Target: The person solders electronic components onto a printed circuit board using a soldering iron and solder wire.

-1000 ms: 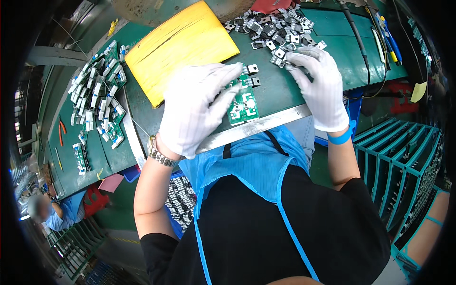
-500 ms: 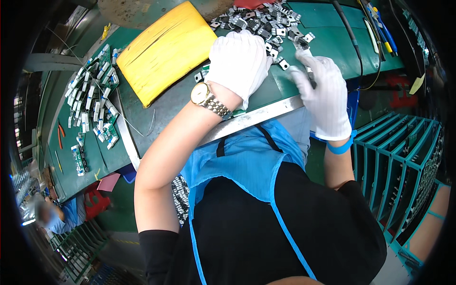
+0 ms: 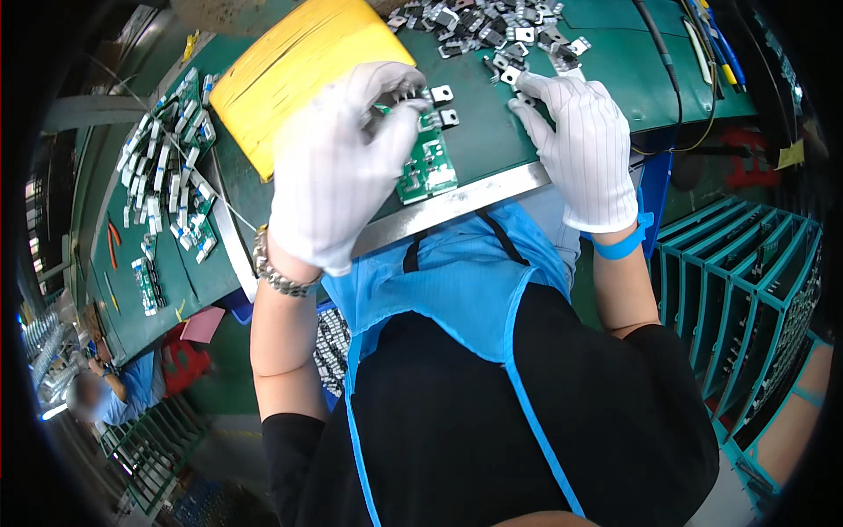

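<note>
My left hand point(image 3: 338, 167), in a white striped glove, is curled at the upper left of a green circuit board point(image 3: 428, 167). Its thumb and fingers close around the board's upper edge, where thin metal leads show; blur hides the exact contact. Two black transistors with metal tabs point(image 3: 450, 117) stick out at the board's upper right. My right hand point(image 3: 584, 145), gloved the same way, pinches at a transistor point(image 3: 509, 76) near the close side of a loose pile of transistors point(image 3: 483, 25). Part of that transistor is hidden by the fingertips.
A yellow block point(image 3: 303, 66) lies left of the board. Finished-looking boards point(image 3: 171, 158) are heaped farther left, near orange-handled pliers point(image 3: 113, 244). A corded black tool point(image 3: 654, 35) lies at right. Green racks point(image 3: 729, 281) stand lower right. Another person point(image 3: 132, 391) sits far left.
My left hand has moved left and turned, uncovering the circuit board and its two transistors. My right hand has shifted slightly left, its fingertips closing at a transistor by the pile.
</note>
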`<control>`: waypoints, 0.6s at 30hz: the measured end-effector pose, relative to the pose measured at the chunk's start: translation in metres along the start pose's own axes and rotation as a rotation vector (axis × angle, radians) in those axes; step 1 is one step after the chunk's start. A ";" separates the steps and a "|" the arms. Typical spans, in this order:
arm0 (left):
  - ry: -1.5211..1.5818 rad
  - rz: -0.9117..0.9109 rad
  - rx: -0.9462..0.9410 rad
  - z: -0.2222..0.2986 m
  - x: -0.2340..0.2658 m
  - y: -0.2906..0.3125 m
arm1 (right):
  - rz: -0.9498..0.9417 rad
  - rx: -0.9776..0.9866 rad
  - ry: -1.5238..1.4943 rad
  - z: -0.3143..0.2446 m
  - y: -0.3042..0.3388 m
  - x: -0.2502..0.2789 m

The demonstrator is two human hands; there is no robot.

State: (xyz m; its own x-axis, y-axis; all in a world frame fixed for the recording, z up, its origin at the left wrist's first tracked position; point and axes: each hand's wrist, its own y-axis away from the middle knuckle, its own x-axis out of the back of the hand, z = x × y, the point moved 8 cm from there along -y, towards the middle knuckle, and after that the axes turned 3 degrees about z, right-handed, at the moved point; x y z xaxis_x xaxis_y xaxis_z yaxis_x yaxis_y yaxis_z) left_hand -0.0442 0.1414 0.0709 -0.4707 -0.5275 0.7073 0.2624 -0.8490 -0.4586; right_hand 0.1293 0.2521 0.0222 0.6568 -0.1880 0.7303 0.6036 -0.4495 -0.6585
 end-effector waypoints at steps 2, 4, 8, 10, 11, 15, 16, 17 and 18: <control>-0.062 0.031 -0.087 -0.003 0.012 0.011 | -0.043 -0.018 -0.035 0.004 0.004 -0.002; -0.067 0.083 0.026 -0.012 0.026 0.028 | -0.070 -0.081 -0.126 0.000 -0.001 0.000; 0.083 0.068 0.511 -0.050 0.017 0.074 | -0.125 0.004 -0.493 -0.029 -0.004 -0.002; -0.072 0.081 0.298 -0.043 0.017 0.073 | -0.165 0.073 -0.499 -0.038 -0.005 -0.009; -0.226 0.082 0.070 -0.030 0.015 0.073 | -0.194 0.132 -0.498 -0.044 -0.004 -0.012; -0.249 0.167 -0.018 -0.021 0.013 0.078 | -0.258 0.117 -0.508 -0.047 -0.003 -0.016; -0.248 0.171 -0.011 -0.019 0.013 0.080 | -0.263 0.125 -0.495 -0.046 -0.003 -0.016; -0.214 0.163 0.039 -0.020 0.014 0.082 | -0.269 0.129 -0.496 -0.046 -0.002 -0.017; -0.179 0.156 0.088 -0.022 0.015 0.083 | -0.273 0.131 -0.492 -0.046 -0.002 -0.018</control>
State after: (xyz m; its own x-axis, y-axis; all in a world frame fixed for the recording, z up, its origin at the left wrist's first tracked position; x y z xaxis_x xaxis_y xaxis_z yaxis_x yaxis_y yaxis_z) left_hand -0.0480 0.0639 0.0322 -0.2642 -0.6424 0.7194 0.3958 -0.7524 -0.5265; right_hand 0.0956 0.2164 0.0193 0.5834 0.3617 0.7272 0.8110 -0.3070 -0.4980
